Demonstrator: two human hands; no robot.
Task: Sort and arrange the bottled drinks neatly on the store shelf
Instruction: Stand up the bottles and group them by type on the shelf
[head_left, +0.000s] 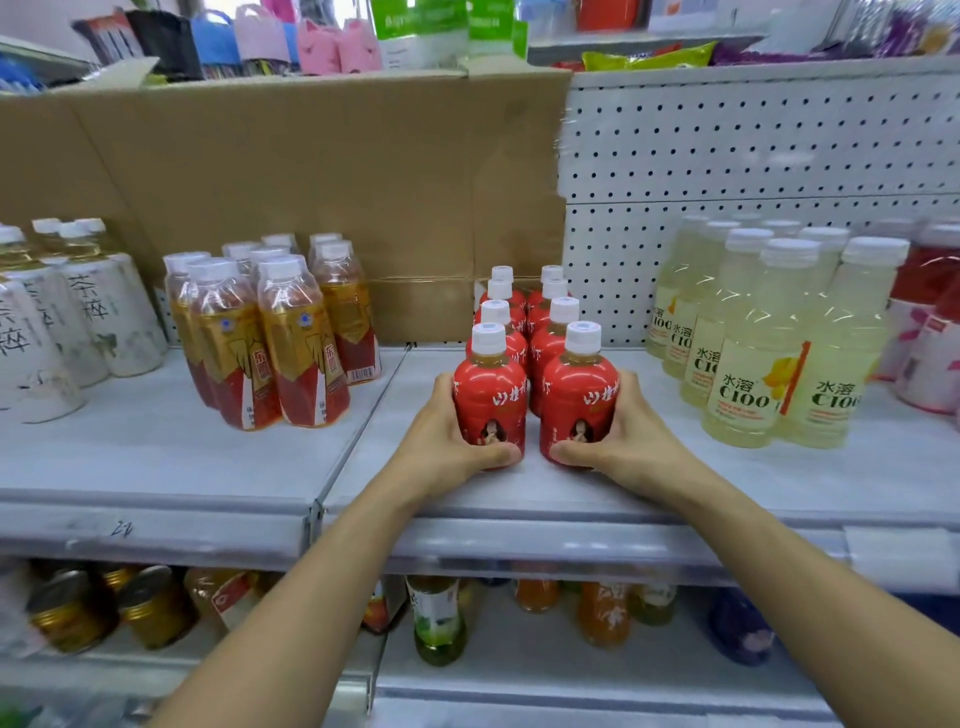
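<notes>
Two rows of small red bottles with white caps stand on the grey shelf (171, 457), running front to back. My left hand (447, 441) wraps the front left red bottle (488, 400) from its left side. Around the front right red bottle (576, 400), my right hand (623, 436) curls from the right. Both bottles stand upright on the shelf, side by side with a narrow gap. Behind them several more red bottles (550, 332) line up toward the back.
Amber tea bottles (296, 343) stand grouped to the left, white-labelled tea bottles (78, 322) at far left. Pale yellow C100 bottles (753, 364) crowd the right, pink-red bottles (930, 312) beyond. A cardboard box (322, 182) backs the shelf. Lower shelf holds jars and drinks (436, 618).
</notes>
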